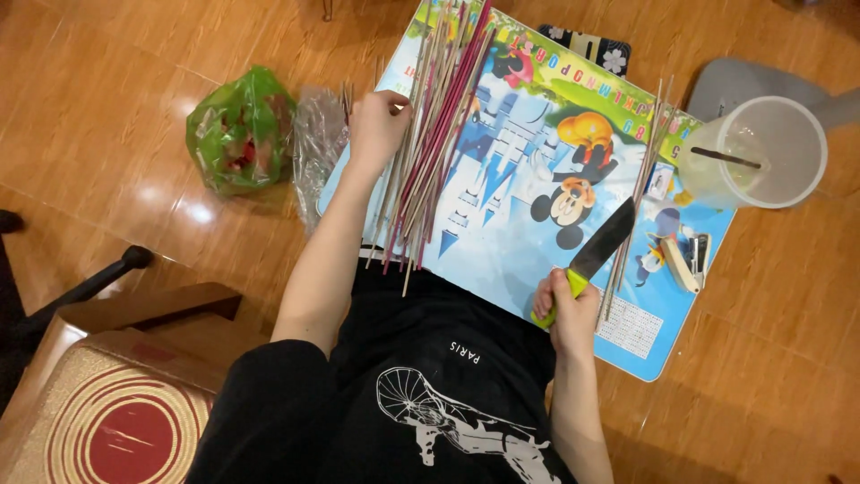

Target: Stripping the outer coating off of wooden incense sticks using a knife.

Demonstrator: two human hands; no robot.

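My left hand (376, 125) rests on a pile of long thin sticks (430, 143), some pink and some pale, lying on a colourful cartoon board (502, 179). Its fingers curl around a few of the sticks at the pile's left edge. My right hand (566, 309) grips the green handle of a knife (598, 246) with a dark blade that points up and away over the board. A smaller bunch of pale sticks (640, 188) lies just right of the blade.
A clear plastic cup (757, 152) with a stick in it stands at the board's right corner. A stapler (685, 260) lies on the board nearby. A green plastic bag (237, 130) and clear wrapping (315, 143) sit on the wooden floor at left. A stool (107, 412) is at lower left.
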